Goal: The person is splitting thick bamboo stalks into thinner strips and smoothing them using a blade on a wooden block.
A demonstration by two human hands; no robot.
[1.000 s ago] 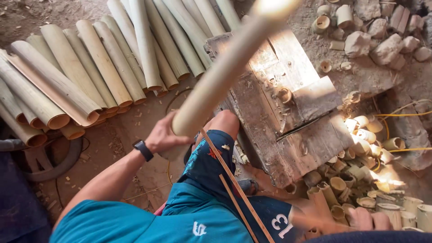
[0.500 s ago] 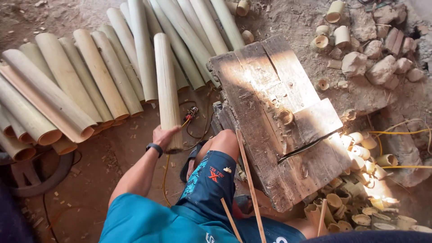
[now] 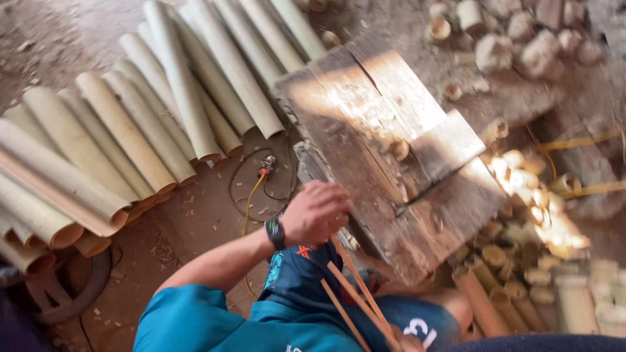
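Note:
My left hand (image 3: pixel 317 212), a black watch on its wrist, hovers with curled fingers over my knee in blue shorts, right at the near edge of a worn wooden chopping block (image 3: pixel 365 104). Nothing shows inside its fingers. Three thin bamboo strips (image 3: pixel 355 296) slant up from the bottom edge across my lap. Only a sliver of my right hand (image 3: pixel 404 341) shows at their lower end, too little to see its grip. A row of long pale bamboo tubes (image 3: pixel 176 111) lies on the dirt floor to the left, beyond my left hand.
Short cut bamboo rings and stubs (image 3: pixel 521 195) are heaped right of the block and at its far side. A yellow and black cable (image 3: pixel 251 192) loops over the dirt between the tubes and the block. A dark ring (image 3: pixel 78 293) lies at the lower left.
My left hand held one bamboo tube upright, laid it on the row at the left and let it go. The hand has come back to the block's near edge.

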